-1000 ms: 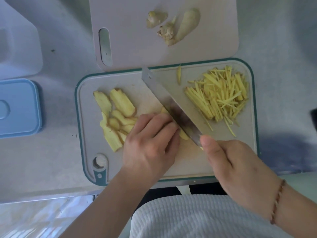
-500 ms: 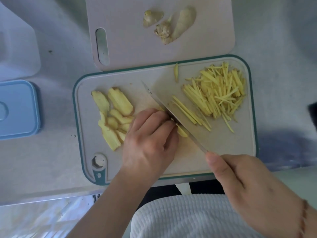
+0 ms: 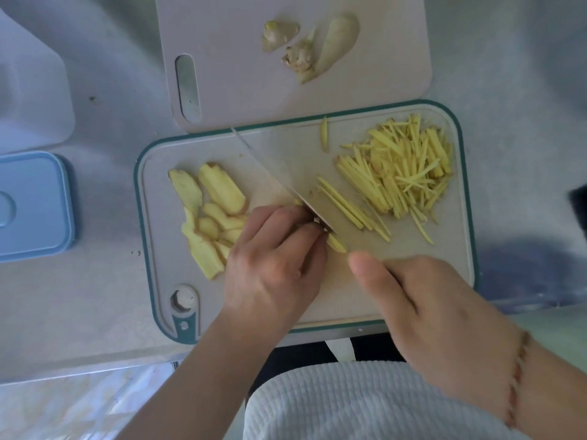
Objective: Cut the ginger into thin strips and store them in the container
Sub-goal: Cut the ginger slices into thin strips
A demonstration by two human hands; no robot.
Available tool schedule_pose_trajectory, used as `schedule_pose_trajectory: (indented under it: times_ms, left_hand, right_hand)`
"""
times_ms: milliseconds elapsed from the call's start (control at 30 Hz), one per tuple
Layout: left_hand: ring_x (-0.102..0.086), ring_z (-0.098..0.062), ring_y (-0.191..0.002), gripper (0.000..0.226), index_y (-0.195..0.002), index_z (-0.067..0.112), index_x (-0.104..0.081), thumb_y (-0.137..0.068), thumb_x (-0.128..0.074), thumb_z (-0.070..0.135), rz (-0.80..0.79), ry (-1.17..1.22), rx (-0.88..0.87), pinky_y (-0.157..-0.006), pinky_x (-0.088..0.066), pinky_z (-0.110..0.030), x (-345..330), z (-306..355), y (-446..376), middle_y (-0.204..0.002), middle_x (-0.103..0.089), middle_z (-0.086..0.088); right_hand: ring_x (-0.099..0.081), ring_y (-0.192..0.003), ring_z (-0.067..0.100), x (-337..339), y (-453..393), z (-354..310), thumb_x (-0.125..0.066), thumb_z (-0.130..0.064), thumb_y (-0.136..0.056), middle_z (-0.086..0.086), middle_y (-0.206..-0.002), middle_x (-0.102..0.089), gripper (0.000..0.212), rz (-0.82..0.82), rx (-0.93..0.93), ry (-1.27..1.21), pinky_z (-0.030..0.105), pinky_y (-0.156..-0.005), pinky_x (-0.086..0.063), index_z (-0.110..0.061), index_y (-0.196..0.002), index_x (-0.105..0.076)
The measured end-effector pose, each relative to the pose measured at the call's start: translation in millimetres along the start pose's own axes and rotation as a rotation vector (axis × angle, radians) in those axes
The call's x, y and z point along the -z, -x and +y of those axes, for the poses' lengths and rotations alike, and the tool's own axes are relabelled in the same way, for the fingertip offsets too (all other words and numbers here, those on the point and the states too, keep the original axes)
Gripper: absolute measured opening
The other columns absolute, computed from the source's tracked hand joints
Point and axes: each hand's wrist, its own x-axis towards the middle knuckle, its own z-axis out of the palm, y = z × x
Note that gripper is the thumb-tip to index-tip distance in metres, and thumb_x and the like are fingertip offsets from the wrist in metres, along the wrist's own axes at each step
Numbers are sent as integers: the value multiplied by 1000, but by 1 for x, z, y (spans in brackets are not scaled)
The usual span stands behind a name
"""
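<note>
1. Blue lidded plastic container [image 3: 33, 206] sits far left on the grey tabletop [image 3: 95, 296]
2. Left hand [image 3: 274, 265], fingers curled, pins yellow ginger slices [image 3: 209, 211] on the teal-rimmed cutting board [image 3: 152, 249]
3. Steel knife blade [image 3: 286, 188] is gripped by right hand [image 3: 422, 309]; thin ginger strips [image 3: 403, 173] piled right

No text, label, brand, number or sign could be read anywhere in the view.
</note>
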Motion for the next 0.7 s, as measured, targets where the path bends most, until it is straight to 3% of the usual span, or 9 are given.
schedule_pose_trajectory:
  times_ms: [167, 333, 467, 567, 700]
  left_hand:
    - [-67, -24, -84, 19, -86, 3, -80, -92, -62, -1, -34, 6, -14, -90, -44, -16, 3, 0, 4, -96, -74, -7]
    - [-68, -26, -84, 21, -84, 3, -79, -93, -60, 0, -45, -7, -11, -87, -46, -18, 2, 1, 3, -94, -74, -7]
    - [-69, -29, -88, 21, -86, 0, -79, -95, -60, -2, -38, 10, -18, -86, -52, -26, 3, -1, 4, -93, -74, -10]
    - [-68, -30, -88, 29, -87, 0, -79, -100, -53, 1, -55, 13, -22, -87, -51, -26, 4, -2, 3, -94, -74, -10]
    - [-69, -30, -88, 25, -88, 0, -79, -98, -56, -3, -68, 1, -40, -86, -51, -27, 3, -4, 4, -95, -75, -9]
  right_hand:
    - [-35, -43, 13, 0, 24, 19, -12, -81, -77, -1, -45, -39, 75, -26, -96, 49, 22, -48, -33, -14, -51, -33]
    - [-33, -38, 12, -9, -10, -1, -11, -74, -81, -2, -39, -31, 69, -10, -16, 53, 27, -46, -36, -18, -49, -33]
    - [-35, -41, 14, -6, 7, 4, -13, -76, -85, -1, -42, -36, 71, -1, -30, 13, 21, -47, -35, -17, -50, -31]
    - [-41, -45, 14, -3, 29, 15, -14, -82, -78, -4, -46, -44, 71, -3, -111, 12, 19, -52, -35, -21, -52, -39]
    - [-32, -39, 13, -9, 0, 6, -9, -79, -82, -2, -40, -34, 73, -22, -56, 42, 23, -47, -36, -18, -47, -29]
